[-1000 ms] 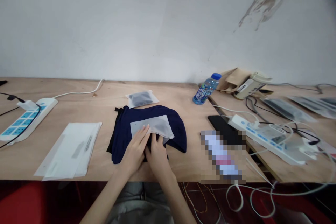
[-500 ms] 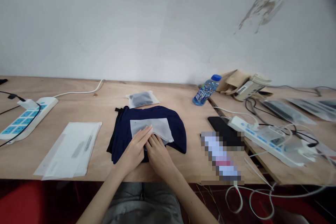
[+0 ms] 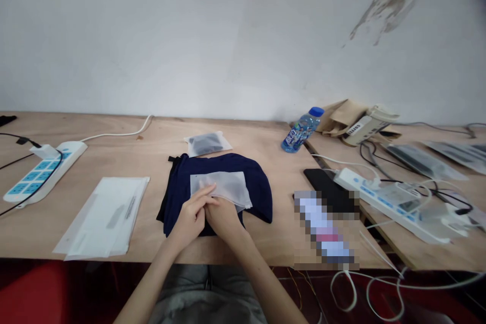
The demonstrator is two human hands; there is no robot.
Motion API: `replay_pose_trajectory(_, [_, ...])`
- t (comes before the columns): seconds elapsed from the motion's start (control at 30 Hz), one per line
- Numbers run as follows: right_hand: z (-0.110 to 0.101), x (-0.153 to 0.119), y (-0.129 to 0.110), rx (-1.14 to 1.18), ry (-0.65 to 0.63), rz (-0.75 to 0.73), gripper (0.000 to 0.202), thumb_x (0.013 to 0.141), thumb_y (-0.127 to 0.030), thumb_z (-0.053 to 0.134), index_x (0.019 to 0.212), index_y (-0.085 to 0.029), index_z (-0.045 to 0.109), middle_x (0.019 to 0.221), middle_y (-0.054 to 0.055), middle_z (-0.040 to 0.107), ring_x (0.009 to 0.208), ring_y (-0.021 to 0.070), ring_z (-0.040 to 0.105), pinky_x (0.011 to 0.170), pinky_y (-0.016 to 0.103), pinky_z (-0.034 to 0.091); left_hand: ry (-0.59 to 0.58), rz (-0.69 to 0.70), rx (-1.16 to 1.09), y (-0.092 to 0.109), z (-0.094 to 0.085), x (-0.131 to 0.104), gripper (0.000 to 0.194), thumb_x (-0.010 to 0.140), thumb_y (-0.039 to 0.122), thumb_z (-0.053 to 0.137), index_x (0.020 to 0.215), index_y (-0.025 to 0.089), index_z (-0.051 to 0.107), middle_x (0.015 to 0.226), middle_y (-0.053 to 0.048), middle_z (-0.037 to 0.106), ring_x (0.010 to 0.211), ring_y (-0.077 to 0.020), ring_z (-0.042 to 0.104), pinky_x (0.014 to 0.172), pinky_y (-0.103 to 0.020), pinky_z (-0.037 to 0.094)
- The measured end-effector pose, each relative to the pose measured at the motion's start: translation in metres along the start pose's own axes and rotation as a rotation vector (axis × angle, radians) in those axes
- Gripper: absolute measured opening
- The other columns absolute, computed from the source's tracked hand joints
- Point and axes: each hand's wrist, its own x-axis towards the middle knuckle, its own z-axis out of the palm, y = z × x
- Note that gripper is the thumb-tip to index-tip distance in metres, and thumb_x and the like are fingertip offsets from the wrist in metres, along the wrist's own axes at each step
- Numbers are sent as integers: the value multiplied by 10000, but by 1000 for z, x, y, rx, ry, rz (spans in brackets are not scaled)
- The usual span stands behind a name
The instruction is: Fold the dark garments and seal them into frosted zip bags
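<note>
A frosted zip bag (image 3: 231,186) lies on navy blue fabric (image 3: 257,177) near the table's front edge. My left hand (image 3: 193,212) is at the bag's lower left, fingers bent, with the fingertips over the bag's near edge and against my other hand. Close beside it, my right hand (image 3: 224,217) is curled at the bag's near edge, its fingertips hidden. What either hand grips there cannot be made out. Just behind the fabric rests a filled frosted bag (image 3: 208,144) with something dark inside.
Flat frosted bags (image 3: 110,217) lie at the left beside a power strip (image 3: 47,169). To the right are a blue-capped bottle (image 3: 301,130), a black phone (image 3: 328,190), a blurred-out lit screen (image 3: 324,230), another power strip (image 3: 391,205), cables, a paper bag and cup, and more filled bags.
My right hand has drawn its fingers in from stretched to curled. My left fingers have bent and shifted slightly left. The whole view has moved a little.
</note>
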Motion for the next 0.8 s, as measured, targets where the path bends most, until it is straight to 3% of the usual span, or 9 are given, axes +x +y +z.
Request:
replay_pose_trajectory(0.1, [-17,-23,1,47,-11,-60,317,927,-96,408,1127,-134,651,1081,143,706,994,263,664,853,395,550,22,-162,-244,-1,-9,-1,166,852,82,417,794,201,518,1310,-106,618,1263,-213,547,1090,-454,407])
replay_pose_trajectory(0.2, [-26,-59,7,200,102,-68,364,940,-127,404,1253,-171,584,1242,120,655,1143,227,617,950,366,527,-77,-234,-294,2,-19,0,94,833,127,514,872,209,492,1271,-112,643,1250,-220,557,1066,-430,418])
replay_pose_trajectory(0.27, [-27,-85,13,269,240,65,336,936,-156,441,1232,-195,596,1166,100,693,1051,205,664,888,326,554,-125,-232,-198,7,-24,8,120,854,165,523,965,210,532,1230,-92,665,1202,-214,589,1032,-399,442])
replay_pose_trajectory(0.37, [-26,-110,22,359,469,486,235,932,-295,494,1076,-205,656,915,72,733,770,186,702,694,291,574,-194,-147,30,18,-23,35,207,904,209,473,1069,225,598,1135,-49,697,1055,-201,651,947,-368,485])
replay_pose_trajectory(0.43, [-27,-113,27,495,552,758,281,910,-420,522,990,-191,662,762,47,706,595,168,659,567,278,550,-321,7,149,26,-14,62,263,913,187,449,1098,234,630,1115,-36,702,1042,-197,646,953,-365,471])
replay_pose_trajectory(0.5, [-28,-107,29,692,558,913,360,855,-523,574,945,-184,652,680,19,671,456,140,581,441,259,493,-498,182,187,30,2,91,310,914,146,429,1093,247,662,1144,-25,697,1107,-186,617,1004,-357,430])
replay_pose_trajectory(0.57, [-28,-98,30,876,519,967,424,791,-589,624,899,-179,644,662,12,659,385,117,518,348,237,416,-690,303,178,30,21,116,310,897,128,461,1055,250,698,1165,-27,694,1127,-174,607,997,-323,423])
replay_pose_trajectory(0.67, [-23,-86,29,1017,465,983,459,746,-624,660,798,-169,638,633,15,646,362,97,479,301,210,354,-968,349,208,23,46,139,267,850,118,538,973,249,736,1086,-28,724,1038,-173,640,950,-307,423])
replay_pose_trajectory(0.8, [-21,-81,31,1073,478,998,445,750,-601,678,732,-159,629,595,12,629,380,89,473,301,188,344,-1057,339,295,15,61,145,118,808,205,645,836,261,745,927,-8,741,965,-199,643,1025,-413,307])
